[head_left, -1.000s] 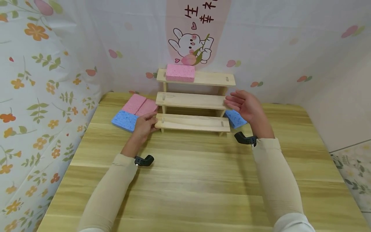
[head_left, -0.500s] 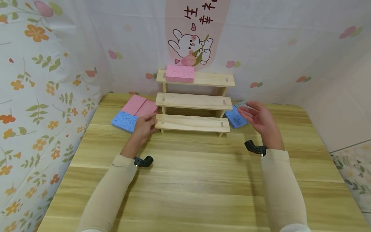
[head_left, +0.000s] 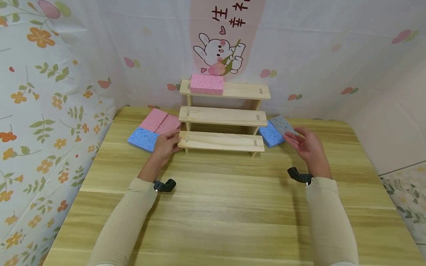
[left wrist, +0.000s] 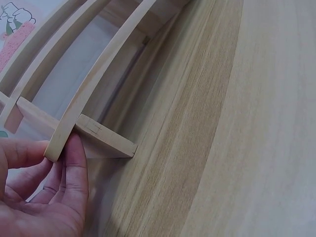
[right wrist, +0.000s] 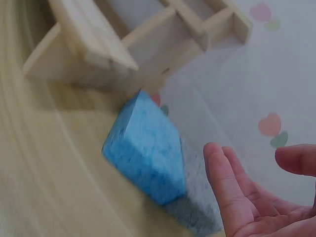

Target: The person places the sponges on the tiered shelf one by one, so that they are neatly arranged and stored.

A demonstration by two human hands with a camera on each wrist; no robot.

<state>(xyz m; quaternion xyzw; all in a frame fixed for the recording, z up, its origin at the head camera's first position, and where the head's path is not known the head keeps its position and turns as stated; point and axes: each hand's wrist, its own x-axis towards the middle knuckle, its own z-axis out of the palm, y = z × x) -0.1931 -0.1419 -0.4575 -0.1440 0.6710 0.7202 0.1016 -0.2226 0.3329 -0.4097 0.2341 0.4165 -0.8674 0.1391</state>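
Note:
A three-tier wooden shelf (head_left: 222,115) stands at the back of the table. My left hand (head_left: 164,146) pinches the left end of its lowest board (left wrist: 63,133), thumb on top and fingers beneath, as the left wrist view shows. A pink sponge (head_left: 206,84) lies on the top board, toward its left. Right of the shelf, a blue sponge (head_left: 271,134) and a grey sponge (head_left: 282,125) lie side by side. Close by the grey sponge is my right hand (head_left: 309,146), fingers extended and thumb apart, with nothing held; contact with the sponge cannot be told.
Left of the shelf, two pink sponges (head_left: 154,119) and a blue sponge (head_left: 143,138) lie together on the table (head_left: 216,207). A patterned cloth (head_left: 146,55) hangs behind the shelf, and a flowered one (head_left: 43,111) runs along the left side.
My right hand has moved from the middle board's right end, right and toward me, to beside the grey sponge, which has come into view. The left hand has kept its hold.

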